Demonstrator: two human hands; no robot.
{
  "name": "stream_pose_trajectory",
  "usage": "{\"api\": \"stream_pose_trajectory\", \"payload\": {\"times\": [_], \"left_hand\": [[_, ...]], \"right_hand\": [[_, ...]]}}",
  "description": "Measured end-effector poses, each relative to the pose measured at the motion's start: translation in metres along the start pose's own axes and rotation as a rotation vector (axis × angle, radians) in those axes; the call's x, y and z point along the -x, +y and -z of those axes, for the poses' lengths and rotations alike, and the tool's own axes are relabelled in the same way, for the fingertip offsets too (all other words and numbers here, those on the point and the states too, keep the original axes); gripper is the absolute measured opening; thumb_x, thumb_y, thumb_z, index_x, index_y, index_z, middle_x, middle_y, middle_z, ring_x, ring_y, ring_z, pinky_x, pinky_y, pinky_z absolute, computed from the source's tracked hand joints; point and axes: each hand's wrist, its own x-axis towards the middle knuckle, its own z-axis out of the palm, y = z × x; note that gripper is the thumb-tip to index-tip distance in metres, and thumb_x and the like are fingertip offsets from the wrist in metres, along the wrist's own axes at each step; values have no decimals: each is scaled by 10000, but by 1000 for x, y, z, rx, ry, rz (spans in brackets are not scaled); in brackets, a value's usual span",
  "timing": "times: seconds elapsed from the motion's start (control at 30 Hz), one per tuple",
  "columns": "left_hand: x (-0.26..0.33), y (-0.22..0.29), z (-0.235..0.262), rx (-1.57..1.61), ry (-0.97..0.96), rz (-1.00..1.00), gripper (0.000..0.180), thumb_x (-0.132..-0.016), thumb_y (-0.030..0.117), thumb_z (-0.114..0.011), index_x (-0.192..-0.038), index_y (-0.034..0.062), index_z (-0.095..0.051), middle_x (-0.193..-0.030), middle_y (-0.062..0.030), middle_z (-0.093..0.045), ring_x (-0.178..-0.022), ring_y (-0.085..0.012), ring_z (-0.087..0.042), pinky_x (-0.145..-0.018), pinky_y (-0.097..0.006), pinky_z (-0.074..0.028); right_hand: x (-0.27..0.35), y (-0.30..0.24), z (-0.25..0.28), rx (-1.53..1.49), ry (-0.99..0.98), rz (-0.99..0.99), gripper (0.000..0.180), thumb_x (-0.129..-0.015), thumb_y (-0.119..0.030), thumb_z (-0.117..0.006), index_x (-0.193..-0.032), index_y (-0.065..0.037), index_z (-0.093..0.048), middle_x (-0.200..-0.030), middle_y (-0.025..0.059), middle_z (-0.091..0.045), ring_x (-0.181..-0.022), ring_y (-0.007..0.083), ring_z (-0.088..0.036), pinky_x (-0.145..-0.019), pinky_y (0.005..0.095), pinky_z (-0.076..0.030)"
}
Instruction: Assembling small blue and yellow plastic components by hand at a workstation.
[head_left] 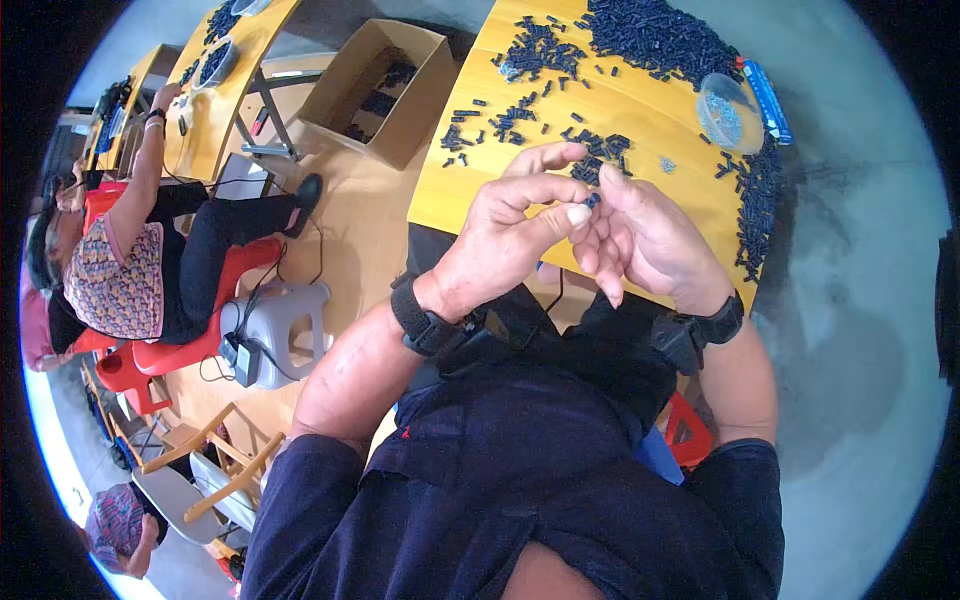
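Head, hands (505, 225) part-curled, left pinching dark piece (592, 200)

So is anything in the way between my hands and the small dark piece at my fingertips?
Nothing visible is: the small dark piece is at the fingertips of the left hand, with the right hand close beside it. Fingers partly cover it, so exact contact is unclear.

No lettering or numeral can be read. At two o'clock, at the edge of the yellow table (445, 195), a long blue item (766, 102) bears pale markings too small to decipher. At seven o'clock, a tiny red mark (406, 433) on the dark shirt (420, 520) is likewise illegible.
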Motion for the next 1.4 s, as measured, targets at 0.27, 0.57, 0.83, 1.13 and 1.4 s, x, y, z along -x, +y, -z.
{"api": "stream_pose_trajectory", "payload": {"times": [0.27, 0.57, 0.83, 1.13, 1.4], "left_hand": [[6, 8, -3, 74, -99, 33, 138, -847, 48, -639, -971, 6, -682, -1203, -141, -557, -1142, -219, -517, -957, -333, -421], [0, 18, 4, 31, -242, 59, 140, -850, 58, -656, -980, 30, -700, -1205, -126, -592, -1153, -225, -525, -1007, -372, -393], [1, 20, -3, 134, -256, 77, 135, -855, 72, -650, -973, 39, -707, -1221, -136, -593, -1231, -237, -476, -1032, -374, -368], [-4, 27, -1, 146, -245, 208, 165, -849, 46, -646, -1004, 33, -703, -1246, -133, -585, -1236, -240, -481, -1045, -372, -364], [-10, 34, 11, 240, -375, 423, 149, -852, 32, -635, -985, 23, -701, -1281, -154, -554, -1205, -236, -501, -1002, -356, -398]], "right_hand": [[5, 11, -4, -126, -149, 15, 439, -964, -388, -493, -804, 9, -588, -603, 78, -596, -365, 117, -542, -320, 223, -457], [5, 19, -3, -181, -213, -13, 422, -977, -378, -464, -797, -10, -565, -590, 86, -586, -356, 134, -529, -313, 239, -456], [9, 21, -7, -267, -268, -71, 457, -971, -399, -461, -712, -30, -535, -537, 63, -526, -312, 105, -455, -290, 243, -430], [6, 27, -14, -332, -169, -76, 441, -947, -434, -492, -678, -85, -489, -483, 3, -430, -295, 61, -366, -316, 274, -462], [7, 36, -23, -538, -221, -68, 445, -945, -490, -464, -710, -114, -491, -509, -7, -430, -304, 51, -336, -360, 330, -505]]}}
